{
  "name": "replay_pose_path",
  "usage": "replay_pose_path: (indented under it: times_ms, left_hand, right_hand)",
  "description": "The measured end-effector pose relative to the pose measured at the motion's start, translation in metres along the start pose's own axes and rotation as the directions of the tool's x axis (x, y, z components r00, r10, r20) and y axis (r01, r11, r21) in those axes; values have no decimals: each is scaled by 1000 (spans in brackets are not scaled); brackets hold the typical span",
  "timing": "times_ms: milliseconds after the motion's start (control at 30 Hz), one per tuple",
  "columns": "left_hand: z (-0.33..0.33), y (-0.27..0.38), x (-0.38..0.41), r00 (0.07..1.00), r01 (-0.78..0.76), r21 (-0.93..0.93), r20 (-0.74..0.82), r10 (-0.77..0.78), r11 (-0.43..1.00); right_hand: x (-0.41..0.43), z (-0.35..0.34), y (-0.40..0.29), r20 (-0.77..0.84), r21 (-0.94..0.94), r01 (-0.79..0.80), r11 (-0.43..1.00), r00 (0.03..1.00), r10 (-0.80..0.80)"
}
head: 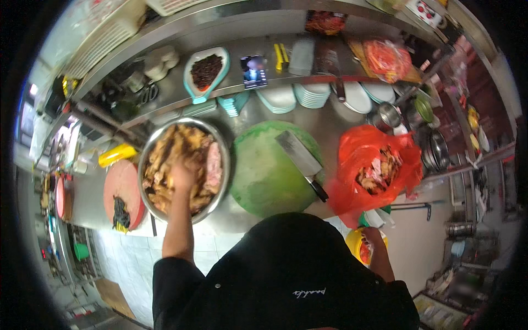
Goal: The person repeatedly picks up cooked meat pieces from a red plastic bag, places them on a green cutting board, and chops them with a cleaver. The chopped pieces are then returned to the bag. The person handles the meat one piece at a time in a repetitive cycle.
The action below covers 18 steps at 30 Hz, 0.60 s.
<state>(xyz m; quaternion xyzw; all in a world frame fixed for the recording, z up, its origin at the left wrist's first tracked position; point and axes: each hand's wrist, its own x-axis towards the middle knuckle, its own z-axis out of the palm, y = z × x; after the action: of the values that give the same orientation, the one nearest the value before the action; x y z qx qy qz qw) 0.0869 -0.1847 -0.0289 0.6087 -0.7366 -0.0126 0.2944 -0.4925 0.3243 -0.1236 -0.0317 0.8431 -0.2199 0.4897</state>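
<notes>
My left hand (180, 175), blurred, reaches into a large round steel bowl (227, 165) of yellow-brown meat pieces (165, 152); its fingers are too smeared to read. A paler pink piece of meat (213, 167) lies along the bowl's right side. My right hand (369, 237) is low at the right, by a yellow bucket (354, 241) with red and orange contents; whether it grips the bucket is unclear. Between them a cleaver (299, 152) rests flat on a round green chopping board (268, 173), handle towards me. An open red plastic bag (350, 144) holds more meat pieces.
Stacked plates (313, 97) stand behind the board, beneath a steel shelf (231, 88) bearing a dish of dark food (206, 70) and a phone (253, 72). A pink round board (117, 181) with a dark cloth (121, 212) lies left. Steel pots (387, 115) crowd the right.
</notes>
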Motion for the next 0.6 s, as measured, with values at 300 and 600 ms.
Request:
replay_pose_path:
  times_ms: [300, 600]
  left_hand:
    - [52, 149, -100, 734, 305, -645, 628, 259, 700]
    - [52, 136, -117, 514, 414, -520, 811, 280, 747]
  right_hand:
    - [-70, -53, -131, 131, -94, 403, 910, 912, -390]
    - [57, -62, -208, -56, -414, 631, 656, 702, -710]
